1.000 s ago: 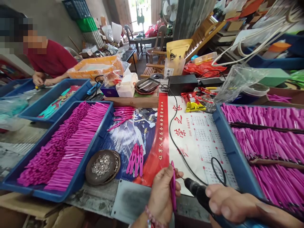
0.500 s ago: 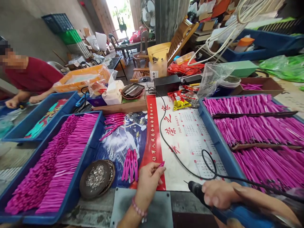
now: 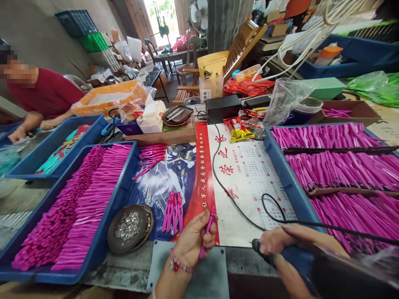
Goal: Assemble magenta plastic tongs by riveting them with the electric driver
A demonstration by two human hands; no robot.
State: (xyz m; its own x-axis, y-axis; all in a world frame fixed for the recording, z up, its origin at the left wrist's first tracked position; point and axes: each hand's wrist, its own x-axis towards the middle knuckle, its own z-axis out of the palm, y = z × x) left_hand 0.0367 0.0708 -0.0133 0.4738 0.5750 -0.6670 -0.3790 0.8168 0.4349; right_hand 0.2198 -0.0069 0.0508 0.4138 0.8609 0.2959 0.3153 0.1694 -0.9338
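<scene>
My left hand (image 3: 190, 238) is closed around a slim magenta plastic handle (image 3: 209, 227), tilted with its narrow tip up, above the calendar's lower edge. At the right, my right hand (image 3: 276, 245) grips a blue and black corded power tool, apparently an electric screwdriver (image 3: 301, 261), its black nose and thin bit pointing left towards the handle but apart from it. Left of my left hand, several magenta handles (image 3: 173, 212) lie side by side on the calendar sheet (image 3: 232, 226). A dark round dish (image 3: 116, 245) of small metal pieces sits farther left.
Blue trays of magenta handles stand left (image 3: 127, 187) and right (image 3: 289, 191). A grey plate (image 3: 216, 276) lies at the table's front. The black cord (image 3: 218, 174) crosses the calendar. Across on the left sits a person in a dark red shirt (image 3: 57, 89).
My left hand has turned, so more of the magenta handle shows, now upright and slanted. My right hand has shifted slightly right with the tool. The view has moved a little.
</scene>
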